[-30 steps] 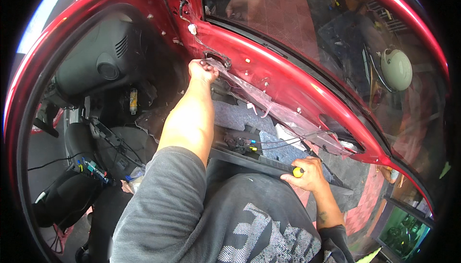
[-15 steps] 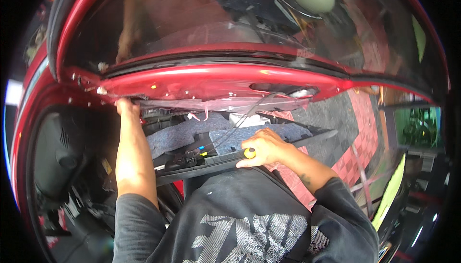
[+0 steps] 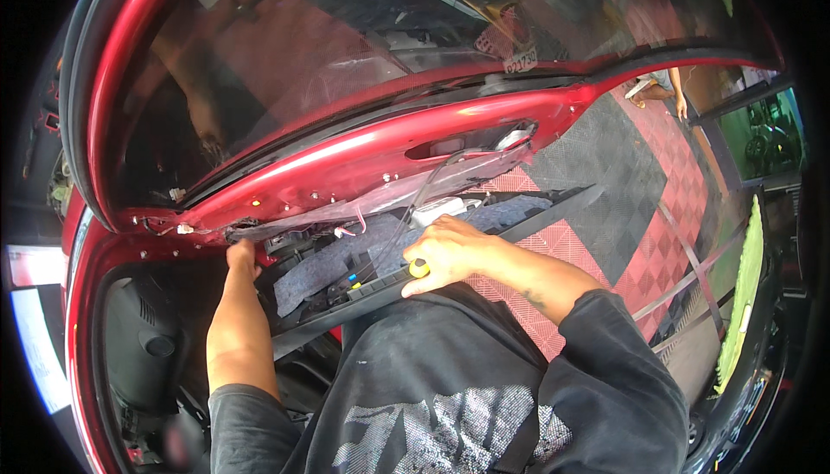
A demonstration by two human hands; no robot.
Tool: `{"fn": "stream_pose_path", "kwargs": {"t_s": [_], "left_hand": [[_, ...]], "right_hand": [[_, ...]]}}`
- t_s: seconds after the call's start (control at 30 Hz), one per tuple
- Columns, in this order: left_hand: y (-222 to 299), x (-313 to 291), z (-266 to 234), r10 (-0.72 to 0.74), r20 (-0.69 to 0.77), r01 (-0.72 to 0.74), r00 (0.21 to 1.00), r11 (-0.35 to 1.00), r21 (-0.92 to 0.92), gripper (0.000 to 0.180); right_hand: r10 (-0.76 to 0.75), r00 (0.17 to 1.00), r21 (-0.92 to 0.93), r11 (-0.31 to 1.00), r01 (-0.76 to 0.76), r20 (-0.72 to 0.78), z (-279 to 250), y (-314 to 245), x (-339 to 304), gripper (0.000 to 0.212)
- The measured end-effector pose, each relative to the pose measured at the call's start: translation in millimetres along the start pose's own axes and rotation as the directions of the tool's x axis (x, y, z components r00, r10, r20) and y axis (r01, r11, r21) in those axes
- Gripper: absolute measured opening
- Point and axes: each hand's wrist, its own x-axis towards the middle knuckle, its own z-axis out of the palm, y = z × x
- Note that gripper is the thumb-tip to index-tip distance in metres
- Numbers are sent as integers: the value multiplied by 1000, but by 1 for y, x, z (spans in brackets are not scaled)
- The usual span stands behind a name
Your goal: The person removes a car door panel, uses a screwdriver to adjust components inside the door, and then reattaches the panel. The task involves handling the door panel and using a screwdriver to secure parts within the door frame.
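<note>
A red car door [image 3: 346,158] stands in front of me, its inner side bare with a clear plastic sheet [image 3: 380,199] hanging from it. Between the door and my body leans a black door trim panel [image 3: 363,301], backed with blue-grey felt [image 3: 514,214]. My right hand [image 3: 454,253] is closed over the panel's upper edge, with a yellow tool handle [image 3: 419,267] tucked in its grip. My left hand [image 3: 242,256] reaches to the door's left end by the wiring; its fingers are hidden. A thin dark cable [image 3: 421,193] runs between door and panel.
Window glass [image 3: 303,50] with reflections rises above the door. The black dashboard [image 3: 143,327] lies at the left. Red and grey floor tiles [image 3: 596,180] spread right; another person's hand [image 3: 681,107] shows far off. A light green strip [image 3: 743,292] lies along a dark car.
My view has turned, so the door now slopes up to the right. My right hand and the panel appear farther left. The left hand's fingers have slipped further from sight.
</note>
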Motion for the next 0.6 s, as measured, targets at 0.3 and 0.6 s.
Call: {"fn": "stream_pose_path", "kwargs": {"t_s": [0.3, 0.6], "left_hand": [[49, -88, 117, -252, 614, -453, 748, 482, 750, 54], [96, -134, 210, 438, 642, -776, 630, 326, 539, 71]], "right_hand": [[-6, 1000, -56, 998, 5, -12, -2, 0, -2, 61], [-32, 998, 1, 999, 32, -55, -6, 6, -6, 64]]}}
